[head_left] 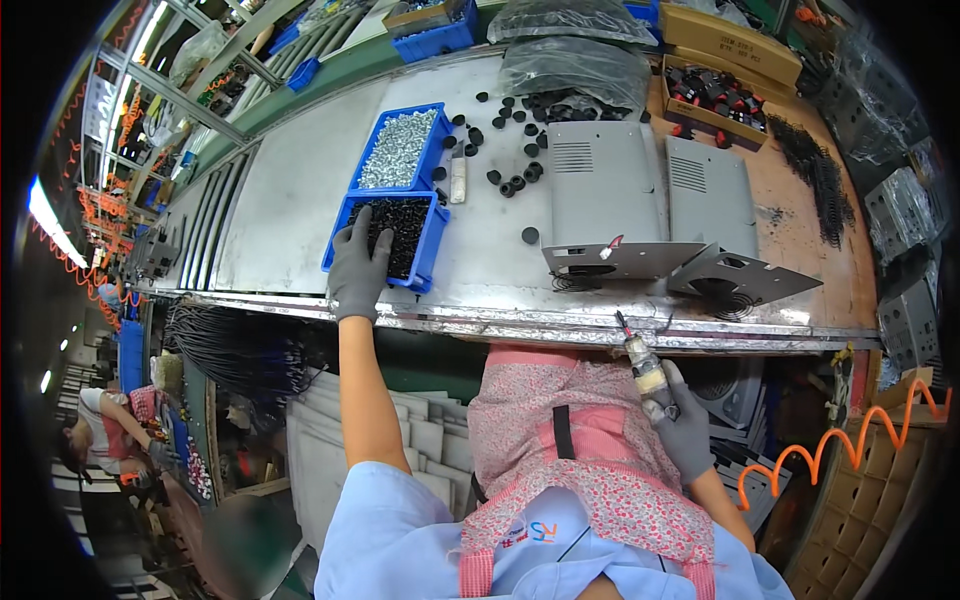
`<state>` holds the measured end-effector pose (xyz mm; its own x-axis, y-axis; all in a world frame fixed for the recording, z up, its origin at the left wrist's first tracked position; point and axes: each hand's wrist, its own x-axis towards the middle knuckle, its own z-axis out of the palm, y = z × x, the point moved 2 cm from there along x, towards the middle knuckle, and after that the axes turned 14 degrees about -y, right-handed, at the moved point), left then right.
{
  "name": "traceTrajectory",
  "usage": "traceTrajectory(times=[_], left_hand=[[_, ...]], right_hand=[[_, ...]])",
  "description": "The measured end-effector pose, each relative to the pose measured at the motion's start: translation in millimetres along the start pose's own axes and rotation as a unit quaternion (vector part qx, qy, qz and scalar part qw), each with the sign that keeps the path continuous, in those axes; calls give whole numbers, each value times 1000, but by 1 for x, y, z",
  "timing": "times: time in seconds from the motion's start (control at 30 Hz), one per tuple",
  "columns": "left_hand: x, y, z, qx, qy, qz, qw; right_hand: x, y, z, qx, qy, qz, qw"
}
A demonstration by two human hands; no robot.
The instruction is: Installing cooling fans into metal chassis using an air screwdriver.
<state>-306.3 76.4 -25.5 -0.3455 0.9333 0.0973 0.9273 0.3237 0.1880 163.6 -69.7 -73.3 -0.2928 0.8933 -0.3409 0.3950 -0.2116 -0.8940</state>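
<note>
My left hand [360,262], in a grey glove, reaches over the near blue bin [432,240], its fingers apart at the small black screws [403,216] inside. Nothing shows between those fingers. Behind that bin sits another blue bin [440,135] full of small silvery fasteners [402,145]. Also gloved in grey, my right hand [686,425] is closed round a power screwdriver [648,375] at the table's front edge, its bit tilted up and to the left. Two grey sheet-metal housings [603,195] with vent slots lie on the table ahead of it.
Loose black caps [518,182] and a small white tube [458,180] lie between the bins and housings. A cardboard box [715,105] of red and black parts stands at the back right. An orange coiled hose [835,450] hangs at right. A co-worker [115,430] is at far left.
</note>
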Motion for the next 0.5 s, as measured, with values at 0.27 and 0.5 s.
traceTrajectory(times=[0.27,0.5], left_hand=[[19,35,8,48,-32,-23,998],[21,23,21,42,8,-17,999]], right_hand=[[6,-9,2,-62,6,-6,998],[7,-13,4,-47,0,9,999]])
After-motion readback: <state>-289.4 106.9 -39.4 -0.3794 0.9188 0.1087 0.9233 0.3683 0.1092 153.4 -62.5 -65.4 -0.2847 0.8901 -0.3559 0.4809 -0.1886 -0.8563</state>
